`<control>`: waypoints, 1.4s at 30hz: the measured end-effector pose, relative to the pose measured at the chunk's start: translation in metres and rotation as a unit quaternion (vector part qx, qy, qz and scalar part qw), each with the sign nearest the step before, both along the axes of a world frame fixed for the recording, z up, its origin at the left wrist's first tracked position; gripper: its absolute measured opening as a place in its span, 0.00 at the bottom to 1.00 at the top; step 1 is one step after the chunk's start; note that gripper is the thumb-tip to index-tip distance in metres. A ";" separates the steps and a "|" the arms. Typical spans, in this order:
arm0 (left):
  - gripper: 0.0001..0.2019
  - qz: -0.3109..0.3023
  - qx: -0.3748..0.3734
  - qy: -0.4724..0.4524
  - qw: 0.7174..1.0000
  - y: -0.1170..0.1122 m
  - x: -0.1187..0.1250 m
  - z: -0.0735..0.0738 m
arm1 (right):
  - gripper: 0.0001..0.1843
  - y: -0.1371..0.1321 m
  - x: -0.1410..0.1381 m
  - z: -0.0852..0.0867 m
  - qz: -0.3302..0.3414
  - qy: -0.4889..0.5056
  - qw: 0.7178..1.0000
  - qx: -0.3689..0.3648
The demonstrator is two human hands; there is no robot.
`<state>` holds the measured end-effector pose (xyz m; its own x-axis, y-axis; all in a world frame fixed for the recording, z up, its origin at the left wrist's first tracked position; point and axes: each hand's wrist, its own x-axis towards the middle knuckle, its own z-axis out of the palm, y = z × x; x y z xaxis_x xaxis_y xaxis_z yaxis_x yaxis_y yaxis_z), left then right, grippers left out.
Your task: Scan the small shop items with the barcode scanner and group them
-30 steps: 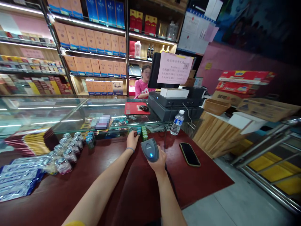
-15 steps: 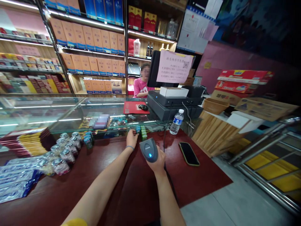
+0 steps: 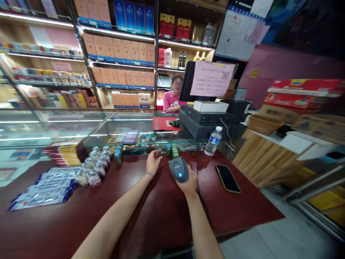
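The barcode scanner sits in your right hand, your fingers wrapped around its handle, its head pointing away from you with a blue light lit. Your left hand is to its left, fingers loosely curled and thumb apart; whether they pinch anything cannot be told. Just beyond the scanner stand small green containers and blue containers, nearest your left hand. On the dark red tabletop, you have a smartphone and a water bottle to the right, lidded jars and blue-white packets to the left. Behind runs a glass counter with a monitor, a person in pink and shelves of boxed goods.
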<state>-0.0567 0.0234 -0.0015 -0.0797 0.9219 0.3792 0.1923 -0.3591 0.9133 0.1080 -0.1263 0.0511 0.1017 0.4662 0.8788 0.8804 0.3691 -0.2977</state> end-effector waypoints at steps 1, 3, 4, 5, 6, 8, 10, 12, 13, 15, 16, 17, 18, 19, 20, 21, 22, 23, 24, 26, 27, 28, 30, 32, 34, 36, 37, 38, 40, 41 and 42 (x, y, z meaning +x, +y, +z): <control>0.18 0.008 0.003 -0.003 1.000 -0.008 -0.013 0.002 | 0.18 0.000 -0.001 -0.001 0.006 -0.003 1.000 0.004; 0.17 0.031 0.014 -0.010 0.999 -0.023 -0.042 0.007 | 0.17 0.000 -0.006 -0.001 0.022 -0.011 1.000 0.007; 0.16 0.044 0.020 -0.014 0.999 -0.030 -0.057 0.009 | 0.17 0.000 -0.009 -0.001 0.028 -0.017 0.999 0.010; 0.16 0.058 0.027 -0.019 0.998 -0.037 -0.072 0.011 | 0.16 0.000 -0.013 -0.001 0.037 -0.025 0.999 0.011; 0.15 0.075 0.033 -0.024 0.996 -0.042 -0.087 0.013 | 0.15 -0.001 -0.018 -0.001 0.047 -0.033 0.998 0.013; 0.15 0.111 0.043 -0.032 0.992 -0.052 -0.115 0.016 | 0.14 -0.002 -0.028 0.001 0.072 -0.051 0.996 0.015; 0.15 0.149 0.053 -0.040 0.987 -0.058 -0.138 0.017 | 0.14 -0.004 -0.040 0.001 0.100 -0.068 0.993 0.014; 0.15 0.178 0.060 -0.054 0.981 -0.060 -0.156 0.015 | 0.16 -0.006 -0.050 0.000 0.127 -0.085 0.988 0.010; 0.15 0.188 0.060 -0.060 0.978 -0.060 -0.163 0.013 | 0.16 -0.006 -0.054 -0.002 0.139 -0.094 0.986 0.007; 0.16 0.200 0.057 -0.066 0.976 -0.060 -0.172 0.007 | 0.17 -0.006 -0.060 -0.005 0.158 -0.111 0.981 0.004; 0.16 0.203 0.055 -0.064 0.976 -0.059 -0.175 0.004 | 0.17 -0.006 -0.062 -0.007 0.164 -0.119 0.979 0.003; 0.16 0.207 0.052 -0.060 0.975 -0.057 -0.177 0.002 | 0.17 -0.005 -0.063 -0.009 0.168 -0.126 0.978 0.001; 0.16 0.212 0.050 -0.055 0.975 -0.055 -0.178 -0.001 | 0.17 -0.004 -0.063 -0.011 0.171 -0.130 0.977 -0.001; 0.17 0.219 0.049 -0.050 0.973 -0.053 -0.179 -0.003 | 0.17 -0.003 -0.062 -0.012 0.171 -0.132 0.976 -0.005; 0.18 0.230 0.049 -0.043 0.971 -0.049 -0.179 -0.004 | 0.17 -0.003 -0.062 -0.013 0.171 -0.132 0.976 -0.008; 0.20 0.243 0.049 -0.034 0.968 -0.045 -0.179 -0.005 | 0.17 -0.002 -0.061 -0.014 0.171 -0.131 0.976 -0.011; 0.21 0.256 0.049 -0.026 0.965 -0.040 -0.178 -0.006 | 0.17 -0.002 -0.061 -0.015 0.171 -0.130 0.977 -0.013; 0.23 0.268 0.047 -0.017 0.962 -0.035 -0.178 -0.007 | 0.17 -0.002 -0.060 -0.015 0.170 -0.128 0.977 -0.012; 0.24 0.276 0.044 -0.008 0.960 -0.030 -0.177 -0.007 | 0.17 -0.002 -0.060 -0.015 0.169 -0.128 0.977 -0.011; 0.26 0.286 0.033 0.007 0.958 -0.021 -0.176 -0.008 | 0.18 -0.002 -0.060 -0.014 0.168 -0.129 0.977 -0.009; 0.26 0.289 0.025 0.014 0.957 -0.017 -0.176 -0.008 | 0.18 -0.002 -0.061 -0.014 0.168 -0.130 0.977 -0.008; 0.26 0.293 0.016 0.021 0.956 -0.013 -0.176 -0.008 | 0.18 -0.002 -0.061 -0.013 0.168 -0.131 0.977 -0.006; 0.25 0.300 -0.004 0.031 0.953 -0.009 -0.175 -0.009 | 0.19 -0.002 -0.062 -0.012 0.166 -0.134 0.977 -0.002; 0.23 0.308 -0.026 0.035 0.950 -0.007 -0.175 -0.009 | 0.19 -0.002 -0.062 -0.012 0.164 -0.133 0.977 -0.001; 0.19 0.317 -0.042 0.034 0.947 -0.006 -0.174 -0.008 | 0.19 -0.003 -0.062 -0.012 0.163 -0.129 0.978 -0.006; 0.14 0.320 -0.043 0.027 0.946 -0.007 -0.173 -0.006 | 0.19 -0.003 -0.061 -0.013 0.163 -0.123 0.979 -0.015; 0.12 0.320 -0.037 0.022 0.946 -0.007 -0.173 -0.005 | 0.19 -0.003 -0.061 -0.013 0.165 -0.122 0.979 -0.018; 0.11 0.320 -0.029 0.016 0.947 -0.009 -0.172 -0.004 | 0.19 -0.003 -0.061 -0.014 0.167 -0.122 0.978 -0.022; 0.10 0.315 -0.011 0.001 0.949 -0.013 -0.172 -0.001 | 0.19 -0.002 -0.060 -0.015 0.169 -0.122 0.978 -0.028; 0.09 0.305 -0.004 -0.011 0.952 -0.016 -0.172 0.000 | 0.19 -0.002 -0.060 -0.015 0.169 -0.121 0.978 -0.030; 0.10 0.287 -0.001 -0.029 0.957 -0.020 -0.172 0.002 | 0.19 -0.002 -0.059 -0.016 0.167 -0.120 0.978 -0.031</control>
